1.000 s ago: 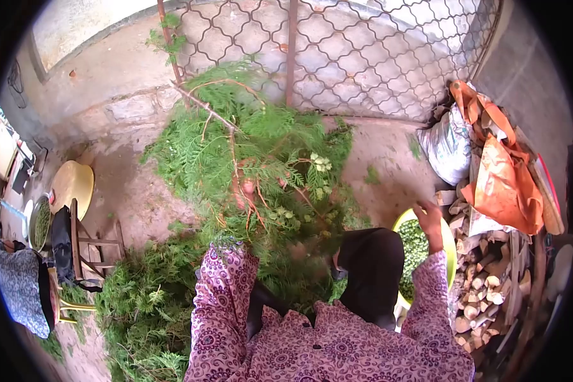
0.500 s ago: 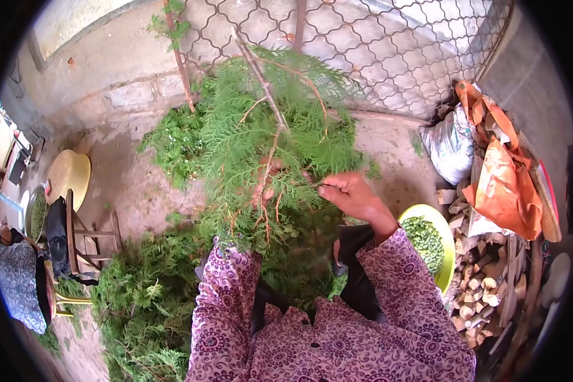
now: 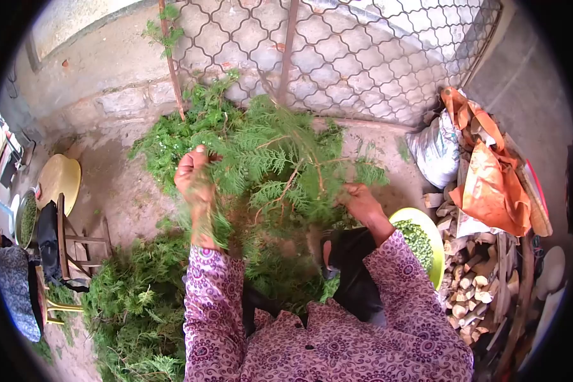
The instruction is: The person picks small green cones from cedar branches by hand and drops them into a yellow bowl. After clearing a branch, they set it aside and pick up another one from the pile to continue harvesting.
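In the head view a leafy cypress branch (image 3: 286, 165) with thin brown twigs spreads out in front of me, partly smeared by motion. My right hand (image 3: 363, 207) pinches a twig at the branch's lower right side. My left hand (image 3: 194, 181) is raised at the branch's left edge, its fingers curled around a cypress sprig (image 3: 221, 226) that trails down over the wrist. Beyond the branch lies a pile of cut greenery (image 3: 188, 121). More cut cypress (image 3: 146, 299) is heaped on the ground at my lower left.
At my right stands a yellow basin (image 3: 437, 251) of small green pieces, beside stacked firewood (image 3: 471, 293). A white sack (image 3: 434, 149) and orange sheeting (image 3: 493, 191) lie behind. A metal lattice (image 3: 363, 57) lines the wall. At left are a wooden stool (image 3: 83, 245) and another yellow basin (image 3: 67, 181).
My left hand has come out from behind the foliage and moved left and up. My right hand has shifted right and slightly down. The branch has dropped lower, its stem swinging rightward.
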Demonstrator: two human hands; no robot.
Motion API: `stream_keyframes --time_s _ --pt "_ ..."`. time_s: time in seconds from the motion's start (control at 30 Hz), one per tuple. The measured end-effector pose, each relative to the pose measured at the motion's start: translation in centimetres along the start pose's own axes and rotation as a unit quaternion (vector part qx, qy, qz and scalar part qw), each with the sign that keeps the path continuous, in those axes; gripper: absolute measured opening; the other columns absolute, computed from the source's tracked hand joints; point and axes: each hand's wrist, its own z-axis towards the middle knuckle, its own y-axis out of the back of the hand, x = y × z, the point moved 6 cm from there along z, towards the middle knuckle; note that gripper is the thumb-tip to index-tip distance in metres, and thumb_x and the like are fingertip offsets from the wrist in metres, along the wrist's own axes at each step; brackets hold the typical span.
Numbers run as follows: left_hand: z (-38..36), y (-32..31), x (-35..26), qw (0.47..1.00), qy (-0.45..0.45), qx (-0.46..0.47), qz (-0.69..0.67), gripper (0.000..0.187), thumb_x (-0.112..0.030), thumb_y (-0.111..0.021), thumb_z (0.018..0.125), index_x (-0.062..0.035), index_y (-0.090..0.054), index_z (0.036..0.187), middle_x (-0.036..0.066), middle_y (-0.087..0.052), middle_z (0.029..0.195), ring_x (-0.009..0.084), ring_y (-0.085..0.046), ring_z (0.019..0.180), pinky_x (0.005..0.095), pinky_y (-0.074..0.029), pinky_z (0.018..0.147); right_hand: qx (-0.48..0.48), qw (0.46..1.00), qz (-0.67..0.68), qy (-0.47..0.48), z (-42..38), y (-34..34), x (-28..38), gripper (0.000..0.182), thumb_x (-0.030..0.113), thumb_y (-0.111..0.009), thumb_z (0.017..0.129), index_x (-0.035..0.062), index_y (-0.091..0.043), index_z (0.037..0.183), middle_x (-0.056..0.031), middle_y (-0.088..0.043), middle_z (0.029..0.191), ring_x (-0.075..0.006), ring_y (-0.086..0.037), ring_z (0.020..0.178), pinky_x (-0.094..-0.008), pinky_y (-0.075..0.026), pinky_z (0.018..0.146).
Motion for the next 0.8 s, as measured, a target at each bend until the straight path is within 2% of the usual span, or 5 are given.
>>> stream_keyframes --time_s 0.2,0.33,0.43,0.57,0.8 --pt "-0.1 -1.9 -3.8 0.993 -0.034 0.037 0.104 0.02 -0.02 -0.057 0.083 -0.0036 -0.062 0.073 0.008 -0.063 0.072 0.0157 -0.059 0.065 0.0286 -0.047 0.066 -0.02 0.999 0.037 0.023 0.7 1.2 2.9 0.014 0.011 -0.056 0.081 -0.0012 -0.061 0.077 -0.003 -0.061 0.069 -0.0085 -0.052 0.061 -0.0235 -0.041 0.06" --pt "-5.9 -8.6 -2.5 0.92 0.143 0.357 -0.076 0.011 -0.01 -0.058 0.079 -0.0034 -0.065 0.074 0.009 -0.064 0.075 0.0167 -0.06 0.072 0.0308 -0.048 0.07 -0.049 0.998 0.039 0.009 1.7 1.3 3.2 0.014 0.01 -0.056 0.081 -0.0028 -0.061 0.078 -0.0043 -0.061 0.07 -0.0109 -0.056 0.065 -0.0245 -0.044 0.063" --pt "-10.7 -11.1 2.0 0.828 0.229 0.502 0.098 0.019 -0.017 -0.061 0.08 0.0005 -0.064 0.085 0.008 -0.064 0.077 0.0141 -0.06 0.073 0.0274 -0.048 0.069 -0.027 0.998 0.054 0.016 2.4 0.9 3.8 0.015 0.012 -0.057 0.081 -0.0017 -0.062 0.081 -0.0069 -0.062 0.074 -0.0124 -0.057 0.066 -0.0241 -0.043 0.062" --pt "-9.3 -9.9 5.9 0.878 0.297 0.331 0.179 0.019 -0.019 -0.06 0.082 -0.0008 -0.064 0.085 0.005 -0.064 0.076 0.0101 -0.058 0.072 0.0237 -0.046 0.07 0.017 0.99 0.14 0.012 2.3 -0.1 6.6 0.015 0.012 -0.056 0.081 -0.0016 -0.061 0.085 -0.0091 -0.063 0.079 -0.0159 -0.06 0.069 -0.0243 -0.044 0.065" --pt "-10.5 -10.8 7.0 0.859 0.389 0.333 0.021 0.03 -0.026 -0.056 0.085 -0.0004 -0.059 0.098 0.004 -0.058 0.083 0.0111 -0.053 0.07 0.026 -0.045 0.066 0.093 0.979 0.171 -0.05 2.8 -3.0 6.6 0.015 0.015 -0.057 0.079 0.0016 -0.063 0.083 -0.0056 -0.062 0.076 -0.0123 -0.052 0.066 -0.026 -0.041 0.059"
